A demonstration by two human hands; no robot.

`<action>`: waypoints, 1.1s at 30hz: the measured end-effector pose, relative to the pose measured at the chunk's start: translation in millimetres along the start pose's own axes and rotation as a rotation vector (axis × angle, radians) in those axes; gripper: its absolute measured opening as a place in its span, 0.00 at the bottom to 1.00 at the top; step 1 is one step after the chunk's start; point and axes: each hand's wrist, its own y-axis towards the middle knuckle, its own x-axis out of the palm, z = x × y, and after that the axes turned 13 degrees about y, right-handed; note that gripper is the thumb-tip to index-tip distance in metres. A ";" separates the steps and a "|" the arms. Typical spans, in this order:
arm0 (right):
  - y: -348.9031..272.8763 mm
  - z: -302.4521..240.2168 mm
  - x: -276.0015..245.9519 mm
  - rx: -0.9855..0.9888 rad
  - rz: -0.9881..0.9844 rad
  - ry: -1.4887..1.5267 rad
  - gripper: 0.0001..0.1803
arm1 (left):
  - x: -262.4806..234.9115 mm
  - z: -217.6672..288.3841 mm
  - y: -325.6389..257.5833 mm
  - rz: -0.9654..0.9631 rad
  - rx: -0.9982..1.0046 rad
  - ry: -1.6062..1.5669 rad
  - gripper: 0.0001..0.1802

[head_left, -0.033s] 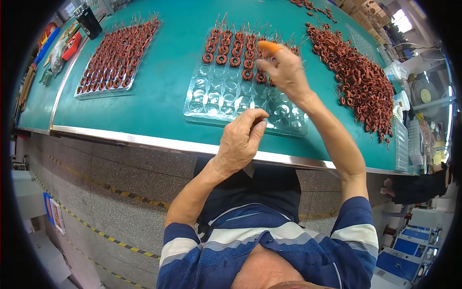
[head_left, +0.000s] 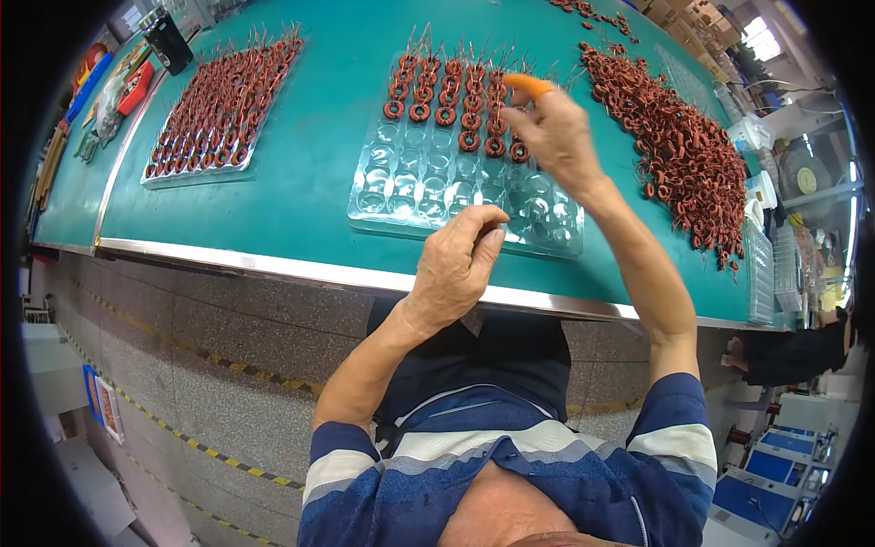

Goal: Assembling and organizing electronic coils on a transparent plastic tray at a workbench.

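Right hand: the right hand (head_left: 558, 137) is raised over the far right part of the clear tray, fingers bunched, an orange cot on its fingertip (head_left: 527, 86); whether it grips a coil cannot be told.
Left hand: the left hand (head_left: 456, 266) hovers at the tray's near edge, at 6 o'clock from the filled rows, fingers curled in a narrow pinch, nothing visible in it.
Tray: the clear blister tray (head_left: 415, 187) lies on the green bench (head_left: 319, 137); copper-wound ring coils (head_left: 447, 96) with upright wire leads fill its far rows, near pockets bare.
Loose coils: a heap (head_left: 679, 150) at 3 o'clock.
Second tray: a full tray (head_left: 219, 105) at 9 o'clock.
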 end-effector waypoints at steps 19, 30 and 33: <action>-134.2 108.9 -157.1 -0.013 -0.032 -0.571 0.15 | 5.3 2.3 -12.0 0.100 0.161 0.035 0.06; -125.6 -60.3 -46.3 -0.231 0.000 0.119 0.35 | 45.9 28.0 8.0 -0.241 -0.068 -0.434 0.17; -108.0 -73.0 -28.2 -0.252 -0.053 0.141 0.32 | 18.9 33.7 0.8 -0.105 -0.239 -0.643 0.13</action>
